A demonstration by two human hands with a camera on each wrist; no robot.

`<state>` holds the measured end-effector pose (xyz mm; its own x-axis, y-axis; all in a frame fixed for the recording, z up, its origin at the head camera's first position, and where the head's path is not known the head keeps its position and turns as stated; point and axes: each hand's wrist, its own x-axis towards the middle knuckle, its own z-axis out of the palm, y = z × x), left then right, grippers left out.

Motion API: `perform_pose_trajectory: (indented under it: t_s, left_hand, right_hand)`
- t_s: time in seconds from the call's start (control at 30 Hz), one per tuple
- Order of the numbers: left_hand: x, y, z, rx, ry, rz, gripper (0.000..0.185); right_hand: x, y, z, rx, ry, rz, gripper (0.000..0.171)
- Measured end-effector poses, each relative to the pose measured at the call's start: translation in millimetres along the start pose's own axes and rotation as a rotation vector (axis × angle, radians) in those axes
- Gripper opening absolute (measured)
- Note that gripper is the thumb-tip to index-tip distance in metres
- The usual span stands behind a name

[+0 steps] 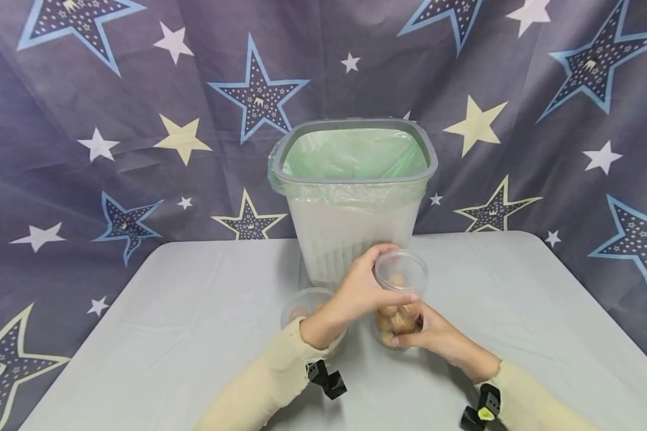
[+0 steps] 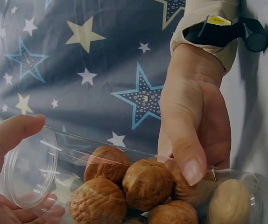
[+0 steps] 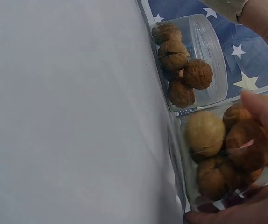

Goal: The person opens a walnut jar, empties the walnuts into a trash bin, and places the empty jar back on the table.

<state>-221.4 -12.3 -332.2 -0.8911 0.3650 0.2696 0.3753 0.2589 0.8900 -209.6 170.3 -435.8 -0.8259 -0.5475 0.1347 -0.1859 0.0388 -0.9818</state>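
A clear plastic jar [image 1: 401,281] with no lid holds several walnuts [image 2: 145,184] and sits low over the table in front of the bin. My left hand [image 1: 393,274] grips its upper part near the rim, thumb on the near side. Around the lower part curls my right hand [image 1: 417,332], its thumb [image 2: 190,161] pressed on the clear wall. A second clear jar [image 1: 308,305] of walnuts [image 3: 180,60] stands on the table just left of the first, partly hidden behind my left wrist.
A translucent bin [image 1: 353,197] with a grey rim and green liner stands open at the table's back middle, right behind the jars. The table [image 1: 167,311] wears a pale grey cloth. A dark curtain with stars [image 1: 113,120] hangs behind.
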Motion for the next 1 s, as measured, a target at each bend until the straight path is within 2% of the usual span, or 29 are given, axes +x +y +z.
perform_pose_trajectory:
  t_s: [0.17,0.3,0.5,0.77,1.0]
  left_hand:
    - [-5.8,5.4,-8.7,-0.099,0.013,0.012,0.078]
    - [-10.0,10.8,-17.6,-0.215,0.001,0.014,0.078]
    - [-14.2,16.8,-29.6,-0.330,0.017,0.040,0.074]
    - [-23.6,26.6,-41.6,-0.472,0.043,0.007,0.073]
    - [-28.2,26.3,-49.4,-0.540,0.061,-0.006,0.072]
  right_hand:
    - [0.1,-7.0,2.0,-0.017,0.045,0.029,0.067]
    - [2.0,-12.3,4.4,-0.057,0.082,-0.048,0.074]
    - [3.9,-20.3,5.5,-0.213,0.165,-0.156,0.074]
    - [6.9,-32.6,7.2,-0.277,0.187,-0.210,0.067]
    - [9.1,-39.8,8.1,-0.294,0.163,-0.234,0.073]
